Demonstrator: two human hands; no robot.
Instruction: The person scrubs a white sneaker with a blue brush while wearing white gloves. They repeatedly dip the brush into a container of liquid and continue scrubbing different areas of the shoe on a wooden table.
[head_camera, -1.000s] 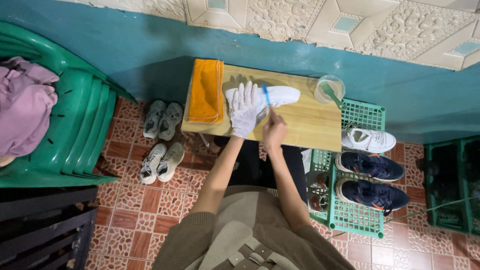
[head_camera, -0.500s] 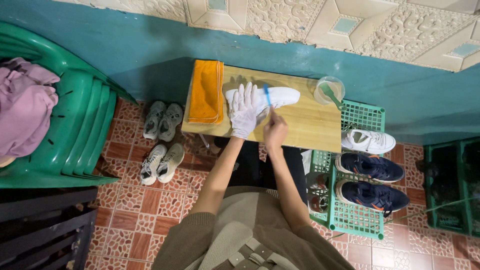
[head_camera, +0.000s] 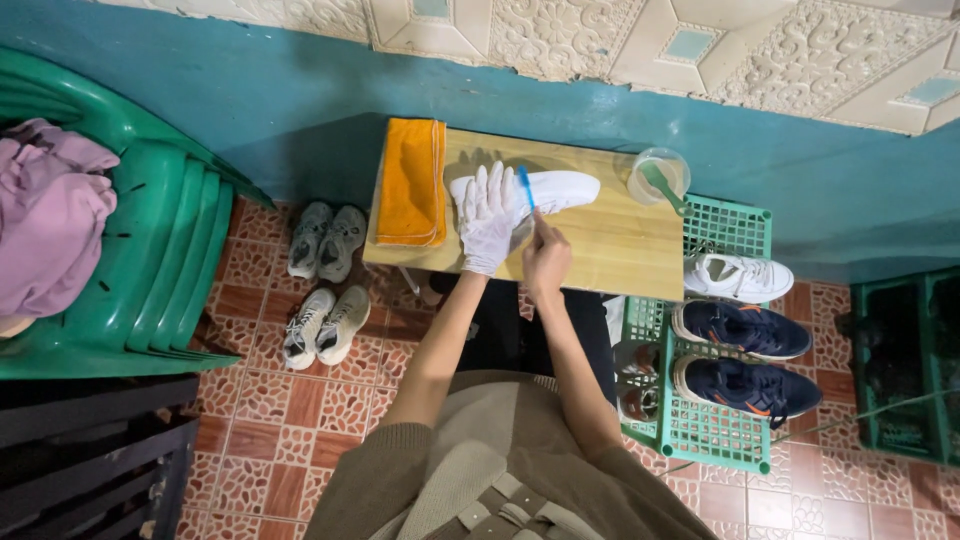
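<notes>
The gloved left hand (head_camera: 487, 220) presses flat on a smooth white shoe (head_camera: 545, 190); beside it, the bare right hand (head_camera: 546, 258) grips a slim blue brush (head_camera: 525, 188).

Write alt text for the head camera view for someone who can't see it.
A white-gloved left hand steadies a white sneaker on a small wooden table while the bare right hand holds a blue-handled brush against it. A folded orange cloth lies alongside.

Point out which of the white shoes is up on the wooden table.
The white shoe under the gloved left hand, brushed by the right hand. The other white shoe sits on the green crate beside two navy ones.
</notes>
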